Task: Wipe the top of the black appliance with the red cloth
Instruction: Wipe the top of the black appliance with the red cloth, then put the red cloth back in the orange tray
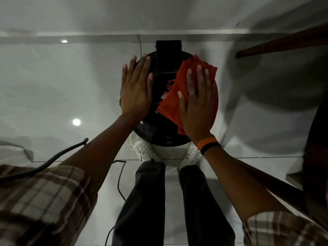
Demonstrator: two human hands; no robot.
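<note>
Head view: black appliance (156,128) on floor (53,86) between feet; right hand (197,105) flat, fingers spread, pressing red cloth (170,105) on top's 3 o'clock half; left hand (136,89) flat, fingers together, steadying 9 o'clock edge; wiping underway, centre and 6 o'clock rim seemingly left

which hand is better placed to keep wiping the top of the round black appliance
Right. The right hand lies flat on the red cloth, pressing it on the round black appliance. The left hand is bare, flat on the appliance's left edge.
</note>
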